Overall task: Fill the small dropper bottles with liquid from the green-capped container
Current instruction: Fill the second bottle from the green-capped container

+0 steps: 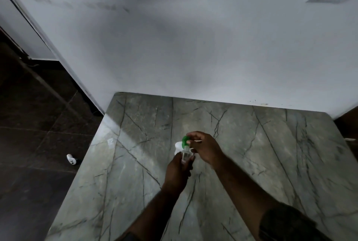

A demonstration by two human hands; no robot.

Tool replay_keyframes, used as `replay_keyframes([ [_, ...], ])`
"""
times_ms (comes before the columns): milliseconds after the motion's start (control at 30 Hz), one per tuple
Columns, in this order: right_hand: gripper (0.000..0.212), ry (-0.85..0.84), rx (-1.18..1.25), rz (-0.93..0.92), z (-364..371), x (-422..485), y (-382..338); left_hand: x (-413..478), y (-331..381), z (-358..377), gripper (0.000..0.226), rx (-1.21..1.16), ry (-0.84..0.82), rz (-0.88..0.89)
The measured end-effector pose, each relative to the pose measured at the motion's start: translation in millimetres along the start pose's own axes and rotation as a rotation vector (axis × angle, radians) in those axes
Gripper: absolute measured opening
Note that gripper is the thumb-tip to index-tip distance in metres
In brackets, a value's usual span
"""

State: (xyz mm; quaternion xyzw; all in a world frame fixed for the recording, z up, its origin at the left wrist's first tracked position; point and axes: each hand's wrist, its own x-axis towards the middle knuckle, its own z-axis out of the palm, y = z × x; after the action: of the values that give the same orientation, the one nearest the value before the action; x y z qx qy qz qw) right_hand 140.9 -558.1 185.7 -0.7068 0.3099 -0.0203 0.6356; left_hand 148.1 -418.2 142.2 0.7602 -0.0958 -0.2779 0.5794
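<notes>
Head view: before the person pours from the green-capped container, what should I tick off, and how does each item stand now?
1. Clear plastic container gripped by left hand: ok.
2. Round green cap held at right hand fingertips: ok.
3. Cap fully off the neck: cannot tell; it sits right at the neck.
4. Small white dropper bottle close behind the container: ok, though mostly hidden.
5. Dropper bottle open to receive liquid: cannot tell.
6. Grey veined marble tabletop bare around the hands: ok.

Probably a home: marble table, tiled floor
</notes>
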Motion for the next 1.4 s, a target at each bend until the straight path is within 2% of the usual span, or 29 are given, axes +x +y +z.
replay_keyframes([
  [700,0.020,0.012,0.000,0.168,4.2,8.9,-2.3,0.8,-8.9,-4.8,0.010,0.050,0.042,-0.039],
  [1067,0.021,0.010,-0.041,0.151,4.7,10.6,-5.6,7.9,2.9,-1.2,0.016,-0.051,0.030,-0.127],
  [1233,0.015,-0.034,-0.004,0.217,3.8,14.7,-7.4,6.1,-1.6,1.8,0.015,-0.098,0.030,-0.146],
  [1400,0.015,-0.014,-0.167,0.172,4.6,15.1,1.1,2.2,-7.6,7.3,0.009,-0.039,0.025,-0.132],
])
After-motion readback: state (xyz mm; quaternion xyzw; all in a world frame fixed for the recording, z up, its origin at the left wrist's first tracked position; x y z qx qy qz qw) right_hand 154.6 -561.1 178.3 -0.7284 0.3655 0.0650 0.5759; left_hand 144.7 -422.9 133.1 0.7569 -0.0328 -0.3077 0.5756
